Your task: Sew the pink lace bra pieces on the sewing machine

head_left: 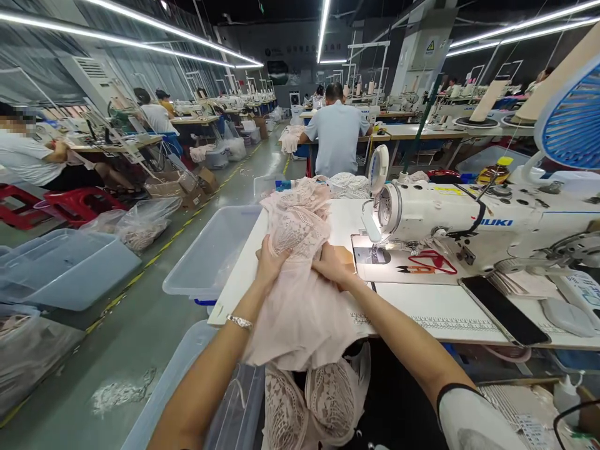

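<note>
My left hand (pixel 273 264) grips the left edge of a pale pink lace garment (pixel 304 300), its thumb lying over the lace. On the other edge, my right hand (pixel 332 265) is closed on the same piece, fingers partly hidden behind the cloth. The lace cup part faces up between both hands, and sheer fabric hangs down over the table's front edge. Beneath it, a bra with lace cups (pixel 332 400) rests on my lap. To the right stands a white sewing machine (pixel 431 206), its lamp lighting the needle plate (pixel 371 255).
Orange thread snips (pixel 416 270) and a red triangular frame (pixel 435 261) lie by the machine. A phone (pixel 504 310) rests near the table's front edge. Clear plastic bins (pixel 213 250) stand left of the table. A blue fan (pixel 574 115) is at right; a seated person (pixel 336 134) is ahead.
</note>
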Available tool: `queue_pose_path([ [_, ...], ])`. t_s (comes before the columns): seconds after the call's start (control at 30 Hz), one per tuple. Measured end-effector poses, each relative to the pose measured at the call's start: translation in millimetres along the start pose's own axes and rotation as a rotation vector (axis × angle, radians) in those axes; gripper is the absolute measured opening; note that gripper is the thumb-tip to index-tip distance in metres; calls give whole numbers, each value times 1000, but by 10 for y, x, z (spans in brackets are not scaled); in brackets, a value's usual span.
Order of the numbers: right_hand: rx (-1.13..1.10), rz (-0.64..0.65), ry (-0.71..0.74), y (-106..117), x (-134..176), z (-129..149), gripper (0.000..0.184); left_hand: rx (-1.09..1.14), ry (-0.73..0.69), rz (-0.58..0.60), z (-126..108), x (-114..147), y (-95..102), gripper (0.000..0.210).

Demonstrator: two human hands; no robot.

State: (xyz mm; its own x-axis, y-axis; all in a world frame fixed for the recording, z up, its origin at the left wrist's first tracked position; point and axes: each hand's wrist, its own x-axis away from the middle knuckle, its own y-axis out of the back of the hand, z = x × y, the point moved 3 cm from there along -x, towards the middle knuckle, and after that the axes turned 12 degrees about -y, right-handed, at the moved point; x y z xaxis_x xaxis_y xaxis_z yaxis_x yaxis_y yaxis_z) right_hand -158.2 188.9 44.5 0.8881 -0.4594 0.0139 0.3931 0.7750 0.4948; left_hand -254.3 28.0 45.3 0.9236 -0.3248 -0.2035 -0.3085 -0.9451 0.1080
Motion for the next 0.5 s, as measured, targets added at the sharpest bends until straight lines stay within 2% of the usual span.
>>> queue_pose_path([
  [0.13,65,153,-79,436,83,-225,39,-179,14,-114,-40,612,-165,87],
  [0.2,-6,243,-90,589,117,-295,34,-136,-12,-116,-35,900,-200,76],
  [0.27,-120,285,-133,667,134,-310,41,1,2,-113,0,1088,-148,58],
  [0.3,-177,248,-165,686,140,-290,47,98,44,-138,27,1132,-88,50],
  [0.37,-244,61,-176,699,169,-173,55,280,164,-221,77,1128,62,42],
  [0.43,-218,-142,-61,679,225,57,59,395,262,-277,89,1029,195,35],
  [0.5,-69,-222,98,622,251,337,63,453,301,-239,53,892,273,28],
])
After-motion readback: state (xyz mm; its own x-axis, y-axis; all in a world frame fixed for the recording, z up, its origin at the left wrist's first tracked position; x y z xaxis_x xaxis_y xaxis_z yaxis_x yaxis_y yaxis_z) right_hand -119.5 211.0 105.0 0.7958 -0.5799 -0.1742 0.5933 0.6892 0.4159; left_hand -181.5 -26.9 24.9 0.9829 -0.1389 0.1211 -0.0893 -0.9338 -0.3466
